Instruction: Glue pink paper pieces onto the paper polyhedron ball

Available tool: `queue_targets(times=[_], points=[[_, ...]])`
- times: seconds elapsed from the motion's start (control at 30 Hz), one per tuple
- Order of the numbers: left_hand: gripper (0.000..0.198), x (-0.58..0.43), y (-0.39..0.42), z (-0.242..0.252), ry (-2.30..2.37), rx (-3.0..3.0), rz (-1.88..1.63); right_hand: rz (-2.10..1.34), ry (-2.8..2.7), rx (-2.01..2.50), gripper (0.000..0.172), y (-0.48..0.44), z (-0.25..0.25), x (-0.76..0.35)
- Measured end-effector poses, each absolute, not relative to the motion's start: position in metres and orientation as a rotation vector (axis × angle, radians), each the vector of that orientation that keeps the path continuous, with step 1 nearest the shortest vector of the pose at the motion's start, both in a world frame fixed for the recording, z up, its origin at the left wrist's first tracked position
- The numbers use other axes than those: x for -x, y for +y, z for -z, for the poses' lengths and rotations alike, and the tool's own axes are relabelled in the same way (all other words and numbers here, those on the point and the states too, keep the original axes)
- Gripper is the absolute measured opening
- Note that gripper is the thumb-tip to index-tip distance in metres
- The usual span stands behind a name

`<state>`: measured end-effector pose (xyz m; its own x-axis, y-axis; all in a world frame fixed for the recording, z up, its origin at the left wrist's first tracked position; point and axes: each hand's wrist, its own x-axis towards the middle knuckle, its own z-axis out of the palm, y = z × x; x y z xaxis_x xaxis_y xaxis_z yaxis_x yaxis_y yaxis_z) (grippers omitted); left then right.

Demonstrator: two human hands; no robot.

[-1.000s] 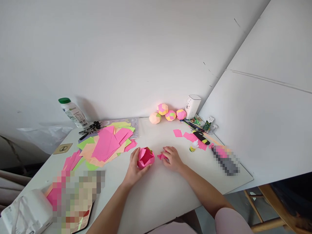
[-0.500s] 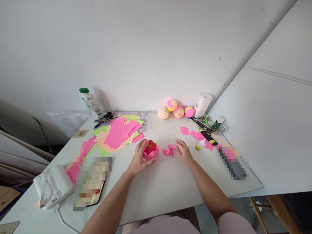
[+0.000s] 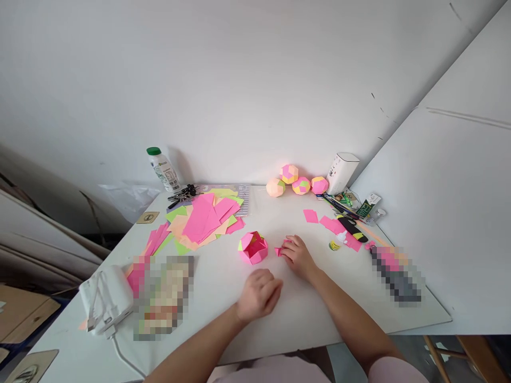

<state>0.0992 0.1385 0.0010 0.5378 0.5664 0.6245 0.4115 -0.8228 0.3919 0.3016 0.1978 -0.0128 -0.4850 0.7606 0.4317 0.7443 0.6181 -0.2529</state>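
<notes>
A half-built pink paper ball (image 3: 253,248) with a green patch stands alone on the white table (image 3: 279,319). My left hand (image 3: 258,294) hovers below it, near me, fingers loosely curled with nothing in them. My right hand (image 3: 297,256) rests on the table to the right of the ball, fingers closed on small folded pink paper pieces (image 3: 280,249). A heap of pink, orange and green paper sheets (image 3: 202,221) lies at the left back.
Several finished paper balls (image 3: 297,184) and a white box (image 3: 342,172) stand by the wall. Pens, scissors (image 3: 351,226), a glue bottle (image 3: 335,243) and pink scraps lie right. A bottle (image 3: 163,168), keys (image 3: 181,194) and a white device (image 3: 107,298) sit left.
My left hand let go of the pink paper ball and drew back toward me. My right hand stayed on the pink pieces. The view shifted left.
</notes>
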Motion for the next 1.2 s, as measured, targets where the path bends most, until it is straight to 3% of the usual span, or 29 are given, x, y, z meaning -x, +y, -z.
queue_targets(times=[0.13,0.5,0.8,0.9,1.0,1.13,1.2], points=[[0.021,-0.114,0.125,-0.001,0.694,-2.620,-0.952,-0.080,-2.308,1.163,0.027,0.197,0.010,-0.304],[0.039,-0.107,0.142,0.002,0.894,-2.350,-1.042,-0.174,-2.475,1.158,0.043,0.185,-0.003,-0.305],[0.050,-0.112,0.137,0.008,1.017,-2.245,-1.040,-0.373,-2.371,1.037,0.018,0.184,-0.005,-0.299],[0.036,-0.110,0.140,0.005,1.018,-2.065,-1.000,-0.544,-2.281,0.996,0.010,0.177,-0.013,-0.294],[0.018,-0.110,0.141,0.000,1.033,-1.788,-0.926,-0.673,-2.187,1.031,0.013,0.166,-0.023,-0.292],[0.030,-0.112,0.141,-0.006,0.950,-1.333,-0.851,-0.822,-2.015,1.129,0.012,0.154,-0.033,-0.302],[0.034,-0.112,0.141,-0.009,0.875,-1.145,-0.815,-0.601,-1.819,1.223,0.010,0.150,-0.035,-0.316]])
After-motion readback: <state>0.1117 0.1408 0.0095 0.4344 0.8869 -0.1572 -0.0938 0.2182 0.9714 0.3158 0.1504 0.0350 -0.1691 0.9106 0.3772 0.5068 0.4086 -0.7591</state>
